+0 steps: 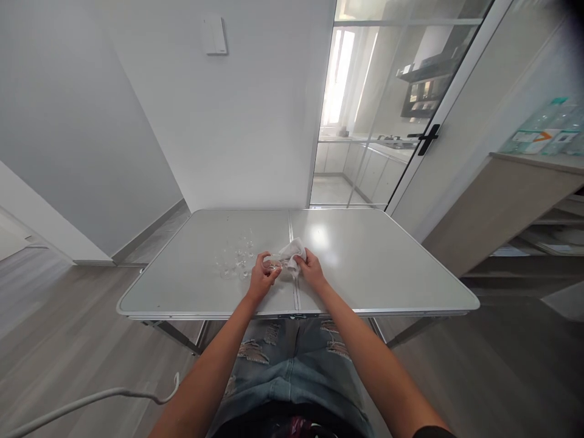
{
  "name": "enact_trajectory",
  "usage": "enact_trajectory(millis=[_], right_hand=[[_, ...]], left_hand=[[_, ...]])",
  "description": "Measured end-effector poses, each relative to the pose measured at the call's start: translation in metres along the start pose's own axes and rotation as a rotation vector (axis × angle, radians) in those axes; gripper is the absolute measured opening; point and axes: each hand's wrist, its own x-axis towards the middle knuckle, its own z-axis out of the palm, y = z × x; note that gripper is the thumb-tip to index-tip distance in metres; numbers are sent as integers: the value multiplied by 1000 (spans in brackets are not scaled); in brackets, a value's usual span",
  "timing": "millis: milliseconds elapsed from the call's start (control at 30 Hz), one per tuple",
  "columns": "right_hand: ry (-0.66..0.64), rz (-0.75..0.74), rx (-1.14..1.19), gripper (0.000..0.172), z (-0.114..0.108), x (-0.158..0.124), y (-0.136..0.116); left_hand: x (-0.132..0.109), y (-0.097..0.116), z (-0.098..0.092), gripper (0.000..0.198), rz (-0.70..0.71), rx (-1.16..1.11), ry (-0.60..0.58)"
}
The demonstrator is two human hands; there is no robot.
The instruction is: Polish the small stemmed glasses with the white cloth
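with the middle of the table taken as the centre of the dial, twelve o'clock is filled by a plain pale wall (pixel 255 134). at one o'clock a framed glass door (pixel 358 109) is set, through which white cabinets can be seen. the dial itself is formed by a grey table (pixel 387 267), edged in metal and crossed by a seam from twelve to six. between two and three o'clock, beyond the table, a wooden shelf unit (pixel 483 213) is placed, and on its top clear plastic bottles (pixel 545 131) are stood at two. at six, below the table edge, ripped jeans (pixel 292 371) are seen; at eight, a pale cable (pixel 100 394) is curved above the floor.

at nine o'clock on the table a cluster of clear glassware (pixel 244 255) is gathered, its separate pieces too faint to be counted. near the centre, a clear glass (pixel 272 265) is grasped by the left hand (pixel 262 277), just left of the seam. a white cloth (pixel 295 248) is gripped by the right hand (pixel 312 269) and brought up to the glass on its three o'clock side; whether the cloth is tucked inside cannot be told.
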Motion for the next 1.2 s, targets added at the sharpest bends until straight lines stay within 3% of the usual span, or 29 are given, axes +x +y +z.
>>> enact_trajectory(millis=[100,167,367,533,700,867,967,1100,1200], right_hand=[[-216,-68,-76,33,1,-6,-6],[-283,-99,-90,33,2,-9,-9],[-276,-212,-137,41,5,-10,-10],[-232,-331,-196,27,3,-9,-6],[-235,-392,-230,19,3,-10,-7],[-284,-197,-199,16,3,-8,-9],[-312,-96,-115,27,2,-4,-8],[-335,-56,-3,37,3,-2,-6],[-274,-93,-40,26,4,-4,-6]], left_hand=[[0,0,0,58,-2,-13,-36],[1,0,1,58,-14,-17,-56],[1,3,1,58,2,55,-16],[2,3,1,57,-9,23,54],[3,1,2,61,-40,9,37],[1,1,2,61,-41,-15,-35],[0,3,2,59,-45,-31,-94],[-1,5,2,57,-50,-47,-145],[1,5,2,57,-45,-48,-69]])
